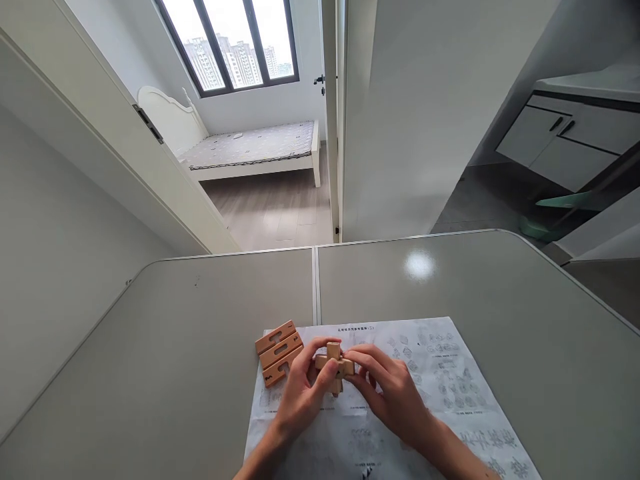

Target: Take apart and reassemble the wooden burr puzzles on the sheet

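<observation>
Between my two hands is a light wooden interlocking burr puzzle [334,349], its blocks crossing one another, held just over a printed sheet. My left hand [306,383] closes on its left side, thumb across the front and fingers behind. From the right, my right hand [387,387] pinches the end of a sideways block between thumb and fingers. Three flat reddish-brown wooden pieces [281,349] with cut-out notches and printed numbers lie side by side, just left of my left hand. Some of the puzzle is covered by my fingers.
Beneath my hands the printed instruction sheet [425,373] with line drawings lies on a grey table [150,373]. A seam [315,287] divides the tabletop. Beyond its far edge are a doorway, a bed [255,145] and a window. Cabinets [570,137] stand at the right.
</observation>
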The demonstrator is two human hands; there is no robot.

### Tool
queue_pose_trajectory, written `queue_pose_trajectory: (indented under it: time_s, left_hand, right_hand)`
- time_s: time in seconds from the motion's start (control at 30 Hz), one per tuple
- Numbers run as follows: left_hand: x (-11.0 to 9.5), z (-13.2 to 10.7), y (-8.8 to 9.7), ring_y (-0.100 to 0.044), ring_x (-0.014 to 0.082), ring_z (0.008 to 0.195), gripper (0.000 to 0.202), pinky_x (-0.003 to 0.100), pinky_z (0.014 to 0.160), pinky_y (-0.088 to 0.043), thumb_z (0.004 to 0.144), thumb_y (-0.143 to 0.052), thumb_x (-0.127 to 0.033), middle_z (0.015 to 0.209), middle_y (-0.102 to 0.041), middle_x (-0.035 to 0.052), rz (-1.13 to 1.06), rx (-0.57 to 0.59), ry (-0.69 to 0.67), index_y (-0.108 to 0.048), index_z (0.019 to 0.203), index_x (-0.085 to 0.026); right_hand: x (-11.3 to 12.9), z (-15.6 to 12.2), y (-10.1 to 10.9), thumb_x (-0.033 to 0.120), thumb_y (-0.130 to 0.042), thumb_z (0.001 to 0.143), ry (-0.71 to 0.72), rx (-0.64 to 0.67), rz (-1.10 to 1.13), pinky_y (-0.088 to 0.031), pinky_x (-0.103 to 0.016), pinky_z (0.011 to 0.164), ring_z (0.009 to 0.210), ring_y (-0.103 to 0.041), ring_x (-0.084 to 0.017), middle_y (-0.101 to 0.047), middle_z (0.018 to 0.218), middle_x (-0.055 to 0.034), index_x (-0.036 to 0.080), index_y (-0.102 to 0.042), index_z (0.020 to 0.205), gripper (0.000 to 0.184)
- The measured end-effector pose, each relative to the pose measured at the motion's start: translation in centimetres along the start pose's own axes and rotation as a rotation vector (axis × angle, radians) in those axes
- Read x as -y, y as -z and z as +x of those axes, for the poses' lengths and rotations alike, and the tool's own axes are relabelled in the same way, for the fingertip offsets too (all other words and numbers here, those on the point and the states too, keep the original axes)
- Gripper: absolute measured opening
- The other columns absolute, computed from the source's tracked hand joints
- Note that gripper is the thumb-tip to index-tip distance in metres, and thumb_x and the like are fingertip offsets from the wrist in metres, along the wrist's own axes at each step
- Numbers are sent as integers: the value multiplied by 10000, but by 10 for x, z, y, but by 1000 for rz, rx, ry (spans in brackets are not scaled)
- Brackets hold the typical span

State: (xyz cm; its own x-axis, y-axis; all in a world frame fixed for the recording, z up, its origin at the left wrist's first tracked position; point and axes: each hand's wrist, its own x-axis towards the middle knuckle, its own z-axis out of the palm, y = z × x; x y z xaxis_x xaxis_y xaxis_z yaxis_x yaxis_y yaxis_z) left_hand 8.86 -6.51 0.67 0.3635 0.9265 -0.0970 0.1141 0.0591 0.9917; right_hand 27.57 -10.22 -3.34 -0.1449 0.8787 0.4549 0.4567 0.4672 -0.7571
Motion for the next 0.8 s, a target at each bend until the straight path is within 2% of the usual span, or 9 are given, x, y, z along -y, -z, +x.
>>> queue_pose_trajectory:
  time_s: [0.17, 0.43, 0.53, 0.7, 0.8]
  left_hand:
    - [-3, 2, 0, -705, 178, 695, 441, 296, 622, -605, 942, -658, -592, 1033, -760, 67, -146, 46, 41, -695, 1205, -240]
    - [-4, 3, 2, -737, 185, 730, 419, 291, 601, -609, 945, -697, -537, 1171, -773, 105, -205, 30, 39, -680, 1239, -240]
    - [-2, 3, 1, -745, 184, 717, 430, 277, 566, -597, 938, -709, -533, 1166, -769, 110, -219, 18, 41, -662, 1241, -232]
    - [4, 3, 0, -660, 98, 543, 425, 213, 471, -526, 928, -734, -509, 1037, -745, 56, -263, -2, 79, -653, 1234, -225]
    - [6, 3, 1, -667, 98, 526, 452, 206, 446, -517, 916, -742, -526, 1056, -744, 61, -266, 18, 96, -638, 1236, -224]
  right_hand:
    - [-1, 0, 0, 286, -556, 1094, 15, -7, -18, -565, -267, 606, 640, -690, -134, -760, 1101, -99, 233, -642, 1226, 166]
    - [-1, 0, 0, 259, -551, 1087, -8, -9, 6, -574, -280, 616, 639, -687, -140, -751, 1157, -109, 249, -638, 1233, 171]
    - [-1, 1, 0, 264, -551, 1087, -20, -12, 13, -576, -281, 615, 637, -682, -139, -751, 1156, -108, 252, -648, 1228, 171]
    - [0, 1, 0, 277, -554, 1093, -8, -16, 4, -574, -277, 604, 647, -691, -145, -753, 1102, -92, 251, -639, 1283, 210]
    - [0, 1, 0, 279, -559, 1091, -13, -17, -1, -578, -283, 611, 642, -695, -145, -754, 1106, -87, 255, -640, 1290, 216]
